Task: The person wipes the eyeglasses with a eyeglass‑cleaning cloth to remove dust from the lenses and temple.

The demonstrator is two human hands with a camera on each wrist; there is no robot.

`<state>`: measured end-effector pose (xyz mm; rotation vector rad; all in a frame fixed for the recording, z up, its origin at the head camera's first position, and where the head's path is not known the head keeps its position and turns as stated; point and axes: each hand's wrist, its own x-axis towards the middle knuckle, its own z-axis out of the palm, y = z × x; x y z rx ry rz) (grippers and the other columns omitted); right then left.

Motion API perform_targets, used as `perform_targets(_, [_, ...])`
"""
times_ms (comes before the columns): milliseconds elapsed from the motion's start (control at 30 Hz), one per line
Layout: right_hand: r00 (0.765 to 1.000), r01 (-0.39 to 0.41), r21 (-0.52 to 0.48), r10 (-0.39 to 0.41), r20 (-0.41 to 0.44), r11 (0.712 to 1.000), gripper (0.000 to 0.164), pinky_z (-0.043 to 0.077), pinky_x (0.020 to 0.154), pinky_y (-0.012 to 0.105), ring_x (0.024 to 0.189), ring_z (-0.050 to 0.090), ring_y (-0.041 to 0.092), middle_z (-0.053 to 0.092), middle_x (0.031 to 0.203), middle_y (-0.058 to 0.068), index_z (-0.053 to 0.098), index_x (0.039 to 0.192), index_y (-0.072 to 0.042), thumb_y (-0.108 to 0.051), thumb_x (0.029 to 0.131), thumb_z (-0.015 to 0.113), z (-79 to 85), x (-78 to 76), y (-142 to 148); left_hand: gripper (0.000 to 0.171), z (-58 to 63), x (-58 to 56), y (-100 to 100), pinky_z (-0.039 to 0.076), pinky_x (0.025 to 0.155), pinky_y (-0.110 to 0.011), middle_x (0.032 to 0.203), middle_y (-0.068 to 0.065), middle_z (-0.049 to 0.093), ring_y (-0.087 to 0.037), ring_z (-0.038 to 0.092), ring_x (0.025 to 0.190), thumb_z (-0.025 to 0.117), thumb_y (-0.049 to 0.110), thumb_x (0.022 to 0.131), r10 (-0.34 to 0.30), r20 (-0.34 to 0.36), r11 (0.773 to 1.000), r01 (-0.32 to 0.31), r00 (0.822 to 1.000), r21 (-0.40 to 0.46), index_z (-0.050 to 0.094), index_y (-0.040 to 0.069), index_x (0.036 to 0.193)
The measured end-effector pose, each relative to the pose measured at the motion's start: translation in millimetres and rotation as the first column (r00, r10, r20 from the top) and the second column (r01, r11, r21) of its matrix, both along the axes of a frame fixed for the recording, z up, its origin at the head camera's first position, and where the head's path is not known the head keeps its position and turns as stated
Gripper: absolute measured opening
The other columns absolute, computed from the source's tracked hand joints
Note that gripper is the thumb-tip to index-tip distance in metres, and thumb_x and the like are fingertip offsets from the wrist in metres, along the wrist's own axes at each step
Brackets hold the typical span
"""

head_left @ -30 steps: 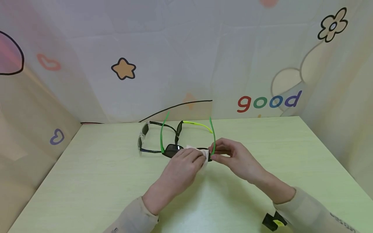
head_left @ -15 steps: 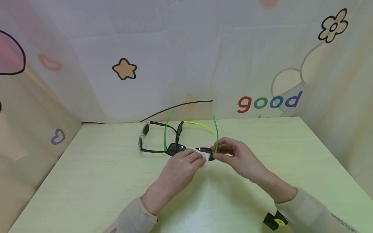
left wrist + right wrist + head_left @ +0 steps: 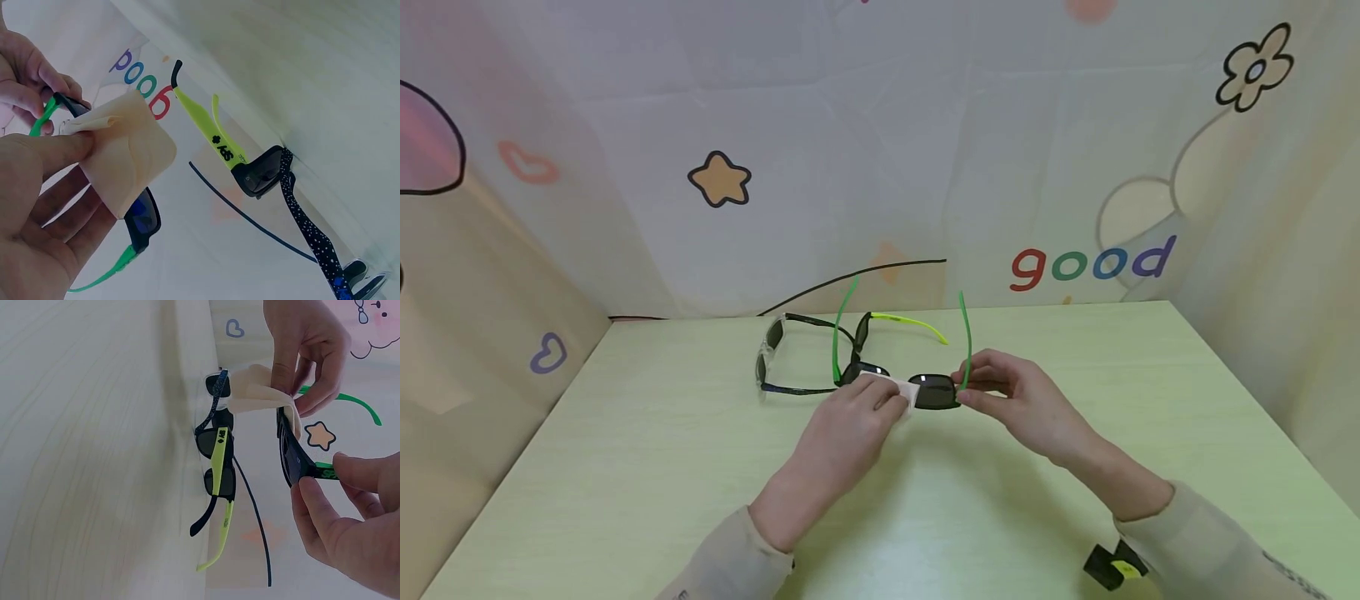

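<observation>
Sunglasses with dark lenses and green temples (image 3: 936,392) are held up over the table, temples pointing away. My right hand (image 3: 1037,412) pinches them at the right hinge, thumb and fingers on either side, as the right wrist view shows. A folded pale cloth (image 3: 134,153) is pinched between the thumb and fingers of my left hand (image 3: 842,429). In the right wrist view the cloth (image 3: 259,387) wraps over the frame near the bridge. Cloth and fingers hide the bridge and part of the left lens; the right lens shows uncovered.
Behind the held pair, black sunglasses with yellow temples (image 3: 206,125) lie on the table (image 3: 662,467), touching a clear-framed pair with dark speckled temples (image 3: 312,240). A small black and yellow object (image 3: 1112,568) sits by the right sleeve. A printed curtain (image 3: 850,150) stands behind the table.
My left hand has slid the cloth leftward from the right lens toward the bridge, baring that lens. The green-templed sunglasses and my right hand have shifted slightly right.
</observation>
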<state>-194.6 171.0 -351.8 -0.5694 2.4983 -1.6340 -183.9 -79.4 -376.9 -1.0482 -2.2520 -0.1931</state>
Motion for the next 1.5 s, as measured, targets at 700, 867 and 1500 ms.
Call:
perform_targets(700, [0.999,-0.008,0.033,0.010,-0.047,0.999,0.006,0.055,0.097,0.046,0.116,0.066,0.028,0.070,0.118,0.009,0.065,0.106,-0.007,-0.005,0.100,0.066,0.1,2.5,3.3,0.027,0.6,4.3,2.1,0.059,0.084,-0.029,0.101,-0.011,0.068,-0.024,0.066,0.097,0.079,-0.006,0.082,0.233,0.011,0.954,-0.226,0.972,-0.195,0.073,-0.002,0.109])
perform_targets(867, [0.996,-0.007,0.064,0.012,-0.087,0.998,0.007,0.056,0.095,0.045,0.114,0.067,0.027,0.070,0.116,0.008,0.065,0.105,-0.009,-0.004,0.100,0.065,0.3,4.0,1.0,0.033,1.4,6.9,5.3,0.058,0.088,-0.030,0.107,-0.013,0.067,-0.025,0.065,0.100,0.081,-0.004,0.083,0.283,-0.008,0.923,-0.275,0.959,-0.270,0.072,-0.003,0.115])
perform_targets(1500, [0.991,0.005,0.094,0.008,-0.134,0.996,0.010,0.056,0.095,0.043,0.113,0.067,0.026,0.070,0.113,0.007,0.064,0.107,-0.009,-0.002,0.101,0.064,0.5,4.8,-1.1,0.029,-1.6,6.6,5.6,0.059,0.079,-0.028,0.101,-0.011,0.067,-0.024,0.065,0.094,0.084,-0.005,0.078,0.313,-0.074,0.910,-0.321,0.947,-0.264,0.073,0.002,0.104])
